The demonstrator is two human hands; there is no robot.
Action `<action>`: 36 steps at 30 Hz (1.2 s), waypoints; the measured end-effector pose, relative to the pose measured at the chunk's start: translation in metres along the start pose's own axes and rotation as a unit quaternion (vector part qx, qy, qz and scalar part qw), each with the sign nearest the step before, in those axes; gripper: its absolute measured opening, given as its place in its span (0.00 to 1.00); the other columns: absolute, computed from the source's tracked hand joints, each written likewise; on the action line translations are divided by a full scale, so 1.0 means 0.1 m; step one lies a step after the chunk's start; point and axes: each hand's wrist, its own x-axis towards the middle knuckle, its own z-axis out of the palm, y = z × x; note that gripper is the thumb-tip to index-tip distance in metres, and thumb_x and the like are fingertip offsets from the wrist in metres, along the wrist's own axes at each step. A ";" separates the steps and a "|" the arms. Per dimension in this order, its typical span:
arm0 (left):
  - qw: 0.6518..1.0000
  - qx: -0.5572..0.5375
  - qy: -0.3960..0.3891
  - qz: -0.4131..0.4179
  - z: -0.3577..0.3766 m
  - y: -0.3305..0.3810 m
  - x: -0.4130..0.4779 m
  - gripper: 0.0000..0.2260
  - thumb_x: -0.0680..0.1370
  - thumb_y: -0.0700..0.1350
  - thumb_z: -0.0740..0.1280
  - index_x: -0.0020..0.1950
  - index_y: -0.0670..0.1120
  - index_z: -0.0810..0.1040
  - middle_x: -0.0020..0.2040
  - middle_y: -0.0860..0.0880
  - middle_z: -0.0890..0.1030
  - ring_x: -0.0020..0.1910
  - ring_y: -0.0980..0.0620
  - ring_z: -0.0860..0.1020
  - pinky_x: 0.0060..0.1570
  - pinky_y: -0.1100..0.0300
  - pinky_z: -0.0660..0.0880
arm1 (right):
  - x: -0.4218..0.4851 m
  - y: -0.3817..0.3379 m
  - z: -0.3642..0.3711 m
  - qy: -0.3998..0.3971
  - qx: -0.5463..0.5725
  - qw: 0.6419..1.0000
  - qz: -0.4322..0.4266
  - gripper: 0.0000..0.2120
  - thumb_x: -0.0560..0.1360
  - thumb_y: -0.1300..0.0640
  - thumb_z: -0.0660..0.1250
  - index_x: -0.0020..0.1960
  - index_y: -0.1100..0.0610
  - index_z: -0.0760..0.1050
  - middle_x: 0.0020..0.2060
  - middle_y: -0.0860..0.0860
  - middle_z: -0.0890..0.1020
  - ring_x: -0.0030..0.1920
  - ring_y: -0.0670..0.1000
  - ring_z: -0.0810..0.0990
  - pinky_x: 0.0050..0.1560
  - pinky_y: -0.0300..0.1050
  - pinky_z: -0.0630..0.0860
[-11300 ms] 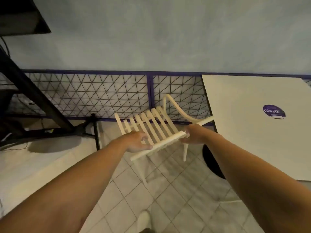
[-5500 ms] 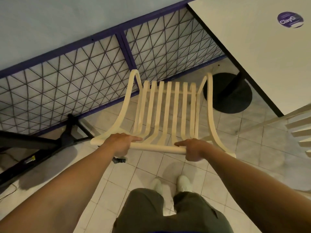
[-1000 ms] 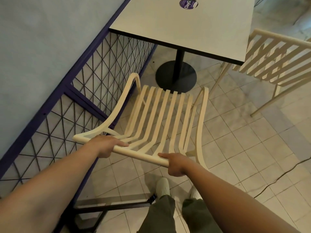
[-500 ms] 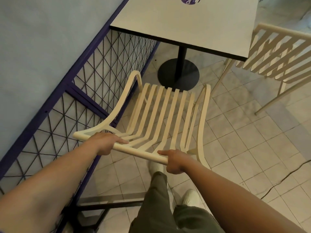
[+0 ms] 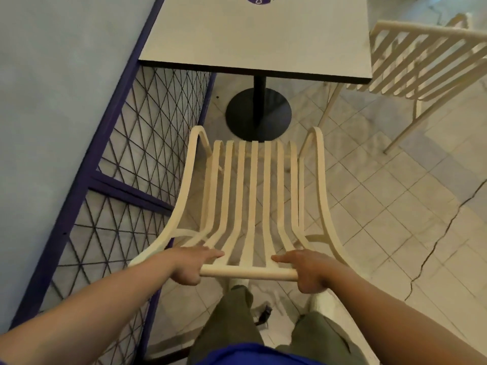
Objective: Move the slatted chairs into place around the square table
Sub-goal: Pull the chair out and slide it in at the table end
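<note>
The person is standing behind the chair (image 5: 253,196) and gripping its top rail (image 5: 247,272) w/ both hands. The left hand (image 5: 188,264) is wrapping the rail's left end and the right hand (image 5: 307,271) the right end. Each has its fingers curled under and the index finger lying along the top toward the middle. Neither hand is nearer; they're sitting about level, so the load is looking evenly shared.

Key relation: the chair is lying straight ahead of the hands, w/ its slats running away from the person toward the bench (image 5: 258,35). Its long axis is pointing almost dead-on at the pedestal (image 5: 259,114), i.e. it's lining up square w/ the bench's near edge. The seat front is stopping short of that edge, w/ a gap showing between them.

Judgement: the next move is probably calling for a straight push fwd, no turning. Whether the legs are touching the floor (image 5: 395,206) can't be told, as they're mostly hidden under the seat.

The fence (image 5: 147,143) is running close along the chair's left side, w/ the left armrest near the mesh, so drifting left is risking a snag. A 2nd chair (image 5: 421,54) is standing at the bench's right side, well apart from this one.
</note>
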 end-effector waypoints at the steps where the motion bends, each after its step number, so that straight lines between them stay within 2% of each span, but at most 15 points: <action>1: 1.000 0.003 -0.003 0.006 -0.01 -0.02 0.01 0.40 0.77 0.43 0.67 0.81 0.65 0.48 0.80 0.53 0.58 0.75 0.47 0.64 0.68 0.50 0.68 | 0.00 -0.01 0.01 0.003 -0.001 1.000 0.007 0.42 0.71 0.60 0.69 0.76 0.34 0.55 0.71 0.45 0.70 0.66 0.52 0.71 0.64 0.50 0.72; 5: 1.000 0.000 -0.011 0.019 0.00 -0.04 0.03 0.41 0.77 0.43 0.66 0.81 0.62 0.46 0.81 0.52 0.55 0.78 0.46 0.60 0.72 0.47 0.65 | -0.05 -0.04 -0.02 0.003 -0.011 1.000 0.014 0.42 0.72 0.60 0.68 0.76 0.34 0.54 0.74 0.44 0.66 0.70 0.51 0.68 0.68 0.52 0.68; 10: 1.000 -0.015 0.005 0.009 0.04 -0.05 0.02 0.42 0.76 0.40 0.67 0.81 0.64 0.48 0.80 0.54 0.59 0.75 0.46 0.65 0.68 0.49 0.70 | -0.09 -0.08 -0.07 -0.007 -0.016 1.000 0.006 0.42 0.72 0.60 0.69 0.77 0.35 0.54 0.74 0.44 0.66 0.70 0.52 0.67 0.68 0.52 0.68; 14: 1.000 -0.001 0.007 0.019 0.02 -0.02 -0.01 0.43 0.76 0.36 0.67 0.82 0.60 0.47 0.79 0.52 0.59 0.74 0.46 0.66 0.65 0.51 0.72 | -0.09 -0.11 -0.08 -0.008 -0.017 1.000 -0.008 0.42 0.73 0.61 0.69 0.78 0.36 0.55 0.72 0.44 0.69 0.67 0.51 0.70 0.63 0.46 0.70; 18: 0.999 0.000 0.012 0.030 0.02 -0.07 0.00 0.43 0.75 0.36 0.67 0.82 0.60 0.49 0.78 0.53 0.62 0.72 0.47 0.67 0.64 0.52 0.73 | -0.05 -0.12 -0.06 -0.015 -0.012 1.000 -0.010 0.43 0.72 0.62 0.69 0.78 0.36 0.54 0.72 0.45 0.69 0.64 0.51 0.72 0.60 0.45 0.72; 22: 0.999 -0.003 0.018 0.029 -0.03 -0.16 -0.05 0.41 0.76 0.37 0.67 0.82 0.60 0.50 0.79 0.54 0.61 0.74 0.48 0.65 0.66 0.53 0.71 | 0.00 -0.19 -0.03 -0.009 0.007 1.000 -0.010 0.43 0.72 0.61 0.70 0.78 0.36 0.54 0.72 0.45 0.69 0.65 0.51 0.71 0.63 0.48 0.72; 28: 1.000 -0.004 0.022 0.006 -0.12 -0.33 -0.09 0.42 0.76 0.36 0.67 0.81 0.64 0.51 0.79 0.55 0.60 0.74 0.48 0.65 0.63 0.55 0.71 | 0.13 -0.32 -0.05 -0.010 0.029 0.999 -0.010 0.42 0.72 0.61 0.70 0.77 0.35 0.55 0.70 0.46 0.71 0.63 0.52 0.73 0.64 0.50 0.72; 31: 1.000 -0.010 0.030 -0.004 -0.22 -0.43 -0.13 0.42 0.76 0.36 0.67 0.80 0.65 0.53 0.78 0.54 0.63 0.71 0.49 0.68 0.60 0.57 0.74 | 0.22 -0.43 -0.12 0.000 0.034 0.999 -0.015 0.42 0.72 0.62 0.70 0.77 0.35 0.55 0.69 0.47 0.72 0.61 0.52 0.74 0.62 0.50 0.74; 36: 0.998 -0.015 0.052 -0.024 -0.38 -0.66 -0.14 0.41 0.75 0.36 0.66 0.77 0.70 0.56 0.74 0.52 0.68 0.59 0.52 0.75 0.49 0.59 0.78 | 0.37 -0.59 -0.29 0.003 0.031 0.999 -0.029 0.41 0.73 0.62 0.68 0.77 0.36 0.56 0.67 0.50 0.71 0.58 0.52 0.75 0.60 0.49 0.75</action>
